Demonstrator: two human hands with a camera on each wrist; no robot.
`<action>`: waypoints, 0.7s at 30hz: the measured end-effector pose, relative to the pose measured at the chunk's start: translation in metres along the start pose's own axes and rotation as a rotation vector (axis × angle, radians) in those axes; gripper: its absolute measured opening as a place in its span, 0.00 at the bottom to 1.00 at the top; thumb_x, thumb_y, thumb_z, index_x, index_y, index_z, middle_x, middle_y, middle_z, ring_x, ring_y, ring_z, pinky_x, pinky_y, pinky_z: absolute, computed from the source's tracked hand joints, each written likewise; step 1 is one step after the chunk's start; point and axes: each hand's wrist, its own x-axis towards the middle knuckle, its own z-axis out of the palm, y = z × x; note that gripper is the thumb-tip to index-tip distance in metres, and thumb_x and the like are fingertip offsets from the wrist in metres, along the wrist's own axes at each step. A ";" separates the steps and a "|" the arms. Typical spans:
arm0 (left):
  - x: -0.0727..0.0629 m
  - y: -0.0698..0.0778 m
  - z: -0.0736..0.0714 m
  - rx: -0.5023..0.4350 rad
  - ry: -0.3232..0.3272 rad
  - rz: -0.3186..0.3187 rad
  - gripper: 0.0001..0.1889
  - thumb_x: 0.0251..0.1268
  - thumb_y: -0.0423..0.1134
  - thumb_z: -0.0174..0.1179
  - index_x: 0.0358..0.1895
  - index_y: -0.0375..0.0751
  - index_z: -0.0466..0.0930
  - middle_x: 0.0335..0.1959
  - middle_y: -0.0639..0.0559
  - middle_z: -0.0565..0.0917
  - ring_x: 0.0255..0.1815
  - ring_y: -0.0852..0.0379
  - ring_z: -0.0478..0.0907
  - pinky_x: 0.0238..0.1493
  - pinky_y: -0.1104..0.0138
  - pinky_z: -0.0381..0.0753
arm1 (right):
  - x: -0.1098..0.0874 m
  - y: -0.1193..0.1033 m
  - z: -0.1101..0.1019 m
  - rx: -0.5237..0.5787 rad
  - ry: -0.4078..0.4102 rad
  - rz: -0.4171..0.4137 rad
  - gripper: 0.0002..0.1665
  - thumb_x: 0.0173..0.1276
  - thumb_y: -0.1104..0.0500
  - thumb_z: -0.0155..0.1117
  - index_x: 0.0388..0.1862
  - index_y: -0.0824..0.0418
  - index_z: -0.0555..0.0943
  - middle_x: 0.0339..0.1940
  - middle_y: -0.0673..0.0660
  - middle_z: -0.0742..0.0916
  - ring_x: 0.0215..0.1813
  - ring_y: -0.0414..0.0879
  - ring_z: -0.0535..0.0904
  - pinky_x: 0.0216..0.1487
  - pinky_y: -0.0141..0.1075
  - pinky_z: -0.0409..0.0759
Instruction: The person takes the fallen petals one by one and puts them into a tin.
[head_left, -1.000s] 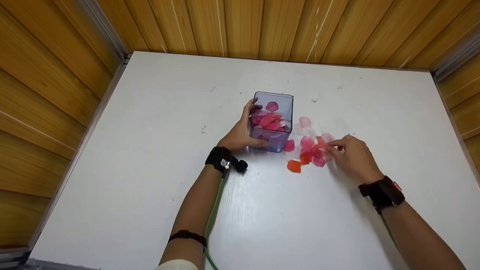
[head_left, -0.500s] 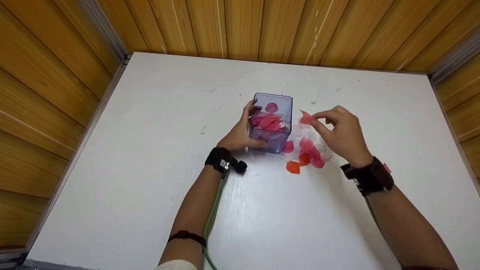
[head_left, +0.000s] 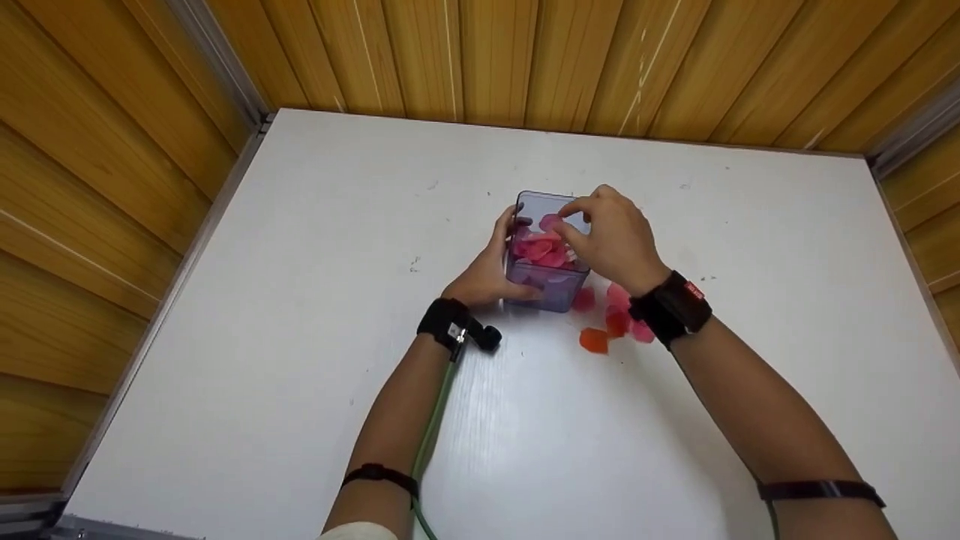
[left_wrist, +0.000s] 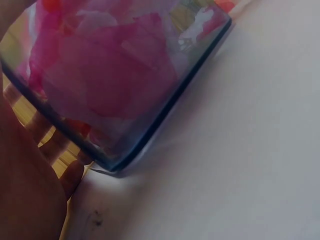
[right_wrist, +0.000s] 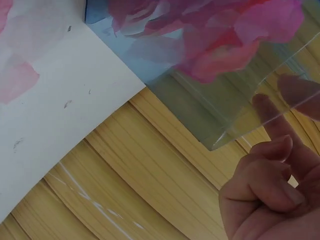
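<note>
several petals (head_left: 617, 324) beside box (head_left: 555, 298), partly behind right wristband (head_left: 672, 308)

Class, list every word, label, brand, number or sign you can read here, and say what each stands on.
No text can be read.
Red tag on the right wrist's black band: pale marks, too small to read.
White patch on the left wrist's black band: too small to tell.
See-through box and petals: no lettering visible.

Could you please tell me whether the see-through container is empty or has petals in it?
Partly filled: pink petals lie heaped inside the see-through container, with bare wall showing between heap and rim.
</note>
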 end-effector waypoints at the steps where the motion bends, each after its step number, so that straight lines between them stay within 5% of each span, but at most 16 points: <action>1: 0.001 0.000 0.000 0.000 -0.001 0.004 0.71 0.42 0.42 0.84 0.83 0.57 0.36 0.78 0.46 0.59 0.74 0.55 0.63 0.76 0.59 0.60 | -0.001 0.001 -0.002 0.013 0.015 0.003 0.16 0.72 0.55 0.71 0.51 0.64 0.90 0.35 0.62 0.79 0.39 0.54 0.73 0.37 0.43 0.70; 10: 0.003 0.005 -0.006 0.020 0.018 -0.008 0.72 0.41 0.42 0.85 0.84 0.56 0.36 0.77 0.54 0.59 0.76 0.54 0.60 0.77 0.60 0.59 | -0.021 0.036 -0.026 0.097 0.210 0.031 0.13 0.73 0.58 0.68 0.46 0.67 0.90 0.30 0.62 0.79 0.38 0.54 0.71 0.39 0.44 0.64; 16: 0.003 0.007 -0.008 0.025 0.017 -0.003 0.71 0.41 0.43 0.84 0.83 0.55 0.36 0.78 0.51 0.59 0.76 0.54 0.59 0.77 0.58 0.59 | -0.045 0.090 -0.026 0.018 0.147 0.128 0.13 0.73 0.58 0.68 0.46 0.68 0.90 0.31 0.63 0.79 0.37 0.55 0.72 0.37 0.45 0.66; 21: 0.002 0.006 -0.007 0.039 0.010 0.001 0.71 0.43 0.44 0.83 0.83 0.53 0.35 0.78 0.51 0.58 0.77 0.54 0.58 0.79 0.57 0.57 | -0.068 0.137 -0.016 -0.023 0.005 0.213 0.16 0.72 0.57 0.69 0.50 0.68 0.88 0.38 0.67 0.81 0.40 0.58 0.74 0.36 0.45 0.71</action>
